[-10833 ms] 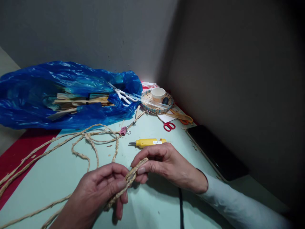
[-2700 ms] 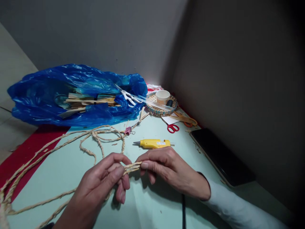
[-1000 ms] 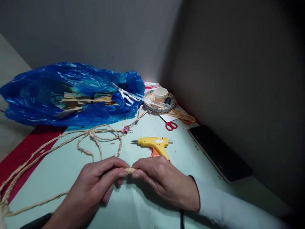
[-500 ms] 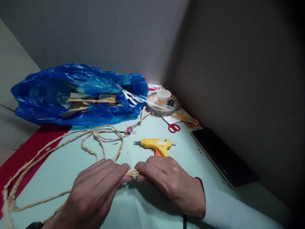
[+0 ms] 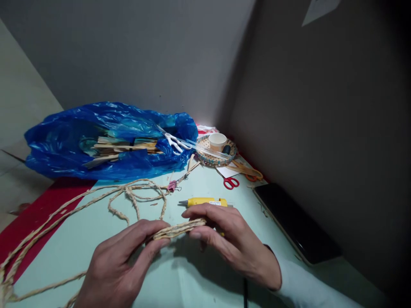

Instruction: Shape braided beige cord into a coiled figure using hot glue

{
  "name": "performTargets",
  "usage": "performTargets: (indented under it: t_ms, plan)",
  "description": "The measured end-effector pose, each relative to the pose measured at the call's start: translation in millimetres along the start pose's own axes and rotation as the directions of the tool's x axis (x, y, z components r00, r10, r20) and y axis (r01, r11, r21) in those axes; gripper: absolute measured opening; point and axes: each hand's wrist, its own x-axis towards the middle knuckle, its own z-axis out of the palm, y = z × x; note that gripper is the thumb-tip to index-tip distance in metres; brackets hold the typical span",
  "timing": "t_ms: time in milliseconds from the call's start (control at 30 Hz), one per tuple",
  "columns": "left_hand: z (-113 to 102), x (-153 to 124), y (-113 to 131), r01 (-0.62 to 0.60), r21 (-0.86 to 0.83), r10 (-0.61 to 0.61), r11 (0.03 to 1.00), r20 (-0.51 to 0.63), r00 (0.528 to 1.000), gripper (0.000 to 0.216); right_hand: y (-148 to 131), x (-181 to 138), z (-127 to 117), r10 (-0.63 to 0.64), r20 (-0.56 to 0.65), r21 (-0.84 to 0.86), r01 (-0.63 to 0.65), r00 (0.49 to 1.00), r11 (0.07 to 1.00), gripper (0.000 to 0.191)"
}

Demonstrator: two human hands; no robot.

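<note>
A flat, layered piece of coiled straw rope [image 5: 180, 229] is held edge-on above the table. My left hand [image 5: 120, 261] pinches its left end between thumb and fingers. Around the right end curves my right hand [image 5: 229, 237], its index finger above and thumb below in a loose grip; its other fingers are mostly hidden. Long loops of straw rope [image 5: 69, 205] trail across the table on the left. Just behind my right hand lies a yellow glue gun [image 5: 202, 201], its lower part covered by the hand.
A blue plastic bag [image 5: 112, 117] with straw bundles lies at the back left, white scissors [image 5: 173, 142] on it. Farther right are a woven basket [image 5: 205, 159] holding a paper cup [image 5: 217, 140], red-handled scissors [image 5: 231, 183] and a black phone [image 5: 295, 222]. A pink clip [image 5: 172, 185] sits near the rope.
The straw rope piece has tilted and shows more of its layered edge. My right hand's thumb and index finger have spread apart, and my hands are farther from each other. The view has tipped slightly upward.
</note>
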Motion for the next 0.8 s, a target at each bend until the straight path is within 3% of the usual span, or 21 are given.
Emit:
performTargets:
  t_ms: [100, 200, 333, 433, 567, 667, 733, 800]
  plan:
    - [4.8, -2.0, 3.1, 0.103, -0.076, -0.103, 0.992, 0.001, 0.995, 0.013, -2.7, 2.5, -1.4, 0.065, 0.006, 0.073, -0.066, 0.998, 0.995, 0.016]
    - [8.1, -4.7, 10.8, 0.274, -0.156, -0.278, 0.949, -0.007, 0.96, 0.018, -4.3, 1.9, -0.5, 0.115, 0.012, 0.092, -0.116, 0.993, 0.989, 0.014]
    - [4.5, 0.2, 21.2, 0.433, -0.295, -0.421, 0.852, 0.104, 0.901, 0.015, -5.6, 0.5, 1.8, 0.252, 0.065, 0.157, -0.26, 0.965, 0.953, 0.015]
    - [0.5, 7.1, 25.8, 0.48, -0.311, -0.457, 0.82, 0.149, 0.877, 0.014, -6.9, 1.9, 2.2, 0.33, 0.09, 0.257, -0.342, 0.94, 0.904, 0.018]
    - [0.5, 10.5, 25.9, 0.547, -0.358, -0.474, 0.757, 0.274, 0.836, 0.02, -7.2, 3.3, 1.5, 0.347, 0.056, 0.288, -0.348, 0.936, 0.892, 0.014]
    - [3.7, 7.9, 21.4, 0.643, -0.412, -0.485, 0.646, 0.429, 0.762, 0.02, -5.5, 3.1, 3.6, 0.368, 0.052, 0.389, -0.358, 0.928, 0.849, 0.011]
    - [6.3, 5.6, 18.1, 0.71, -0.451, -0.491, 0.541, 0.516, 0.702, 0.017, -4.0, 3.1, 6.3, 0.389, 0.061, 0.506, -0.365, 0.919, 0.782, 0.014]
    - [8.7, 4.1, 15.7, 0.741, -0.491, -0.488, 0.458, 0.558, 0.672, 0.015, -2.6, 3.4, 9.0, 0.414, 0.071, 0.598, -0.37, 0.908, 0.711, 0.021]
